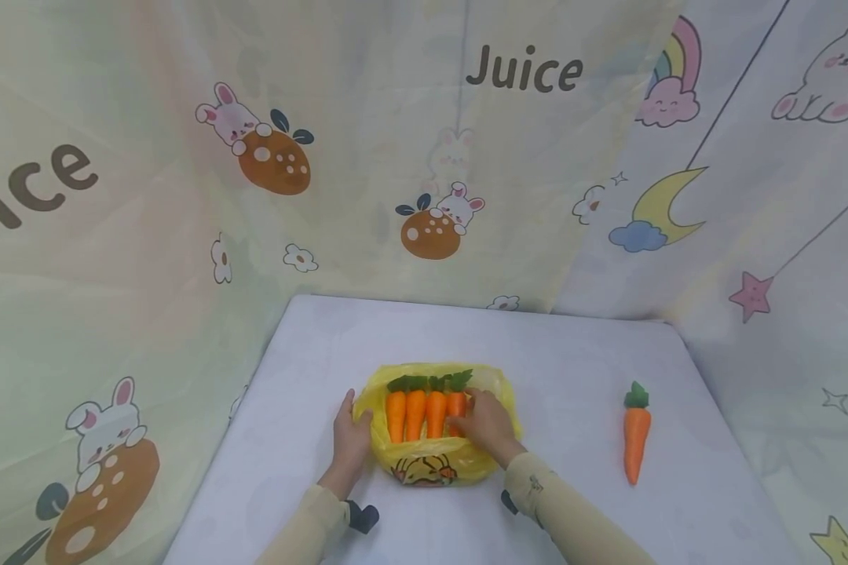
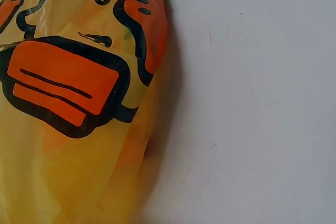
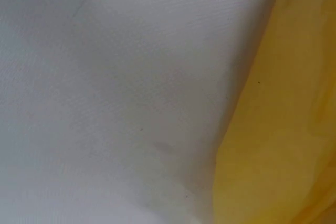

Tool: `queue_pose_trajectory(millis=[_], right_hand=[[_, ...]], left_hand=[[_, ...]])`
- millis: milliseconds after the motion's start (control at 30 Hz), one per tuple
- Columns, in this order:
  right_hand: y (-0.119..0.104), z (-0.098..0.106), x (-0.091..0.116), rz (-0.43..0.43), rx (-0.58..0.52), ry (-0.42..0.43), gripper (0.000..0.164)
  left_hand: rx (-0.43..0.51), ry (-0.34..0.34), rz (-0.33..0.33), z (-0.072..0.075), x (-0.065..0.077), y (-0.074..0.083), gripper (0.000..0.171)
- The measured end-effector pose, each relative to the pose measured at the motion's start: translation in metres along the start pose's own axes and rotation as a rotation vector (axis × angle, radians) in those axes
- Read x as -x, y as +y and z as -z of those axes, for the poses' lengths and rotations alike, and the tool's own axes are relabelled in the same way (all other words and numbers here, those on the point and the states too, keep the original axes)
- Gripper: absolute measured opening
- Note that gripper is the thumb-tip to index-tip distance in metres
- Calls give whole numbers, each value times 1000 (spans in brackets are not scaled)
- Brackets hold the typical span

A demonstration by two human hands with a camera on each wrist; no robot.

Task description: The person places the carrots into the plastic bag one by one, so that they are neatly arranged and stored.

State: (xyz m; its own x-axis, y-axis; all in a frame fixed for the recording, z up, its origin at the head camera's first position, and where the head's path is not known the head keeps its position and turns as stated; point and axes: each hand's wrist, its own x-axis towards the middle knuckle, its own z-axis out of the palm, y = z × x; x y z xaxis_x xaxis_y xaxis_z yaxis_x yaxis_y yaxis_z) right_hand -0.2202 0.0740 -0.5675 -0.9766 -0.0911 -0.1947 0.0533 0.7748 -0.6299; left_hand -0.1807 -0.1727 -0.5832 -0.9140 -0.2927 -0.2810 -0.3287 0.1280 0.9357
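Observation:
A yellow plastic bag (image 1: 477, 467) with a cartoon print lies mouth-up on the white table, its sides spread. Several orange carrots with green tops lie side by side in its mouth. At the bag's left rim, my left hand (image 1: 349, 441) holds the edge between thumb and fingers. My right hand (image 1: 491, 422) reaches over the right rim, thumb and fingers round the rightmost carrot (image 1: 455, 404). In the left wrist view the printed side of the bag (image 2: 68, 171) fills the left; the right wrist view has its plain yellow side (image 3: 273, 129). Neither wrist view includes a hand.
One more carrot (image 1: 636, 443) lies apart on the right side of the white table (image 1: 565, 353), its green top pointing away. Printed cloth (image 1: 367, 118) hangs behind the table and on both sides. Dark straps (image 1: 363, 518) show at the wrists.

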Motion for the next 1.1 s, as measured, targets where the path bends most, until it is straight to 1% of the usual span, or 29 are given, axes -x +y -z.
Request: queue_pose_trajectory(millis=[267, 400, 500, 633, 700, 767, 900, 1000, 1100], right_hand=[[-3, 3, 5, 14, -45, -13, 76], [-4, 8, 11, 38, -19, 9, 74], [-5, 18, 16, 88, 1, 68, 69], [-4, 36, 18, 178, 59, 190, 65], [-1, 44, 18, 211, 103, 241, 66], [2, 51, 17, 235, 140, 275, 69], [10, 62, 15, 234, 175, 313, 75], [20, 71, 14, 219, 207, 363, 79], [32, 83, 13, 228, 247, 435, 85]], left_hand=[[1, 5, 7, 1, -1, 2, 64], [7, 5, 14, 1, -2, 2, 64], [6, 3, 14, 1, -3, 2, 64], [0, 4, 14, 1, -5, 1, 64], [0, 7, 18, 0, -6, 1, 64], [-3, 8, 19, 0, -7, 0, 65], [-13, 0, 25, -1, -8, -1, 65], [-21, -4, 18, -1, -8, -2, 65], [-21, -6, 15, -2, -8, -1, 64]])
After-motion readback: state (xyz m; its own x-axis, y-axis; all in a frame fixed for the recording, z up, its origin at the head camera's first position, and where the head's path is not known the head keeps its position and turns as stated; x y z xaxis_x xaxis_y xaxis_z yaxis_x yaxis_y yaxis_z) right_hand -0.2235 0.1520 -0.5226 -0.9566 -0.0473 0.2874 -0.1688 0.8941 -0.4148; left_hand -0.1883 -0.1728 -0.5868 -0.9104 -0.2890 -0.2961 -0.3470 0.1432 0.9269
